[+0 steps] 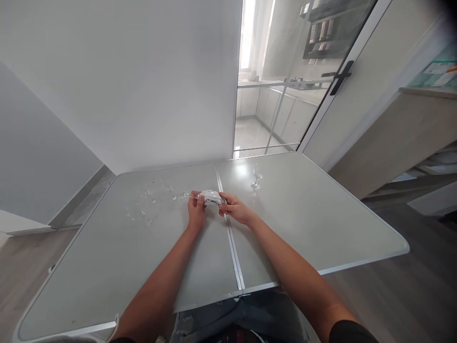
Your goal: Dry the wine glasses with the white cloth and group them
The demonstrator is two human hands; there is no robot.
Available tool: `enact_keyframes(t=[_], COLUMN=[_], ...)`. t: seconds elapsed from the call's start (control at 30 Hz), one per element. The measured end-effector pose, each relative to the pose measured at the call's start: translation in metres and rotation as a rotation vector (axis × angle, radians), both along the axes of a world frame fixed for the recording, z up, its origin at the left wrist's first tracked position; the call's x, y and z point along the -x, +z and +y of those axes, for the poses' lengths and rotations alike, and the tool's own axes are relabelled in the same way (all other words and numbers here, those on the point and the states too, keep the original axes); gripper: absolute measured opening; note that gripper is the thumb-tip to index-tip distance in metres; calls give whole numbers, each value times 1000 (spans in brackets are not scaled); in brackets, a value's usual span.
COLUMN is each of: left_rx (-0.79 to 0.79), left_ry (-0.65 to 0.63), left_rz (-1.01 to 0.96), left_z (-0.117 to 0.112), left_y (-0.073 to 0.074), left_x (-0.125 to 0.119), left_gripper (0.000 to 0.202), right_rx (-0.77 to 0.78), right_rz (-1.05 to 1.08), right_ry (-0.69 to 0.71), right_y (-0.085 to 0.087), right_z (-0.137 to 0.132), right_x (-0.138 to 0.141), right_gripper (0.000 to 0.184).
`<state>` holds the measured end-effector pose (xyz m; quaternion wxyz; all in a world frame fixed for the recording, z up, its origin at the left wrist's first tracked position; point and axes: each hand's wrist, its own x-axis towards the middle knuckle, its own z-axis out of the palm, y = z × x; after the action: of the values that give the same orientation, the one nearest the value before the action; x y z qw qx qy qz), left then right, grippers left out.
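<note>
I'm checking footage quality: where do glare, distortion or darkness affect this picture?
Head view: glare whitens the table near the stemmed glass; head view: the window looks washed out; head view: outer areas look stretched, upper-right corner goes dark; head view: the white cloth shows little fine detail.

One camera, head-worn. Looks forward and down from the near side of the table (303, 228), above the lap (243, 309). Wide frame, takes in nearly all the table. Left hand (196, 209) and right hand (235, 208) near centre, middle range, small. Wall (143, 85) and glass door (271, 102) beyond, across the top.
</note>
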<state>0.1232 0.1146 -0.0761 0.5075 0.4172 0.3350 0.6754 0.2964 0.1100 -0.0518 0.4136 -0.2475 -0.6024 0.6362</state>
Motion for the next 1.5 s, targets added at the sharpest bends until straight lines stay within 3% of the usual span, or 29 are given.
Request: enact_keyframes(t=[0.1,0.2,0.27,0.37,0.47,0.53,0.77,1.03,1.27,1.5], left_rx=[60,136,147,125,83,46,-39,-74,-71,-51], left_ry=[11,54,74,90,78,49,-42,-183,-170,-60], left_rz=[-23,-24,-12,14,46,83,85,47,44,-18], left_z=[1,4,6,7,3,0,-5,-7,-2,2], left_y=[-2,-5,-7,-6,-2,1,6,13,8,-1], left_x=[-2,-2,-1,1,-1,-2,-2,-4,-1,-1], left_gripper=[36,38,40,42,44,45,48,49,45,31], right_rx=[-301,-619,-678,-468,-131,-25,148,229,568,560], right_rz=[-175,-417,-503,-357,-95,-24,173,213,345,477], right_ry=[-107,-187,-245,-313,-218,-160,-154,-230,-145,-279], right_y=[-3,-3,-3,-4,-3,-1,1,5,9,2], right_z=[3,4,3,1,-2,-4,1,5,7,14], right_x=[-2,-1,3,8,9,9,4,-3,-6,-12], right_gripper=[28,34,38,36,47,49,42,32,14,15])
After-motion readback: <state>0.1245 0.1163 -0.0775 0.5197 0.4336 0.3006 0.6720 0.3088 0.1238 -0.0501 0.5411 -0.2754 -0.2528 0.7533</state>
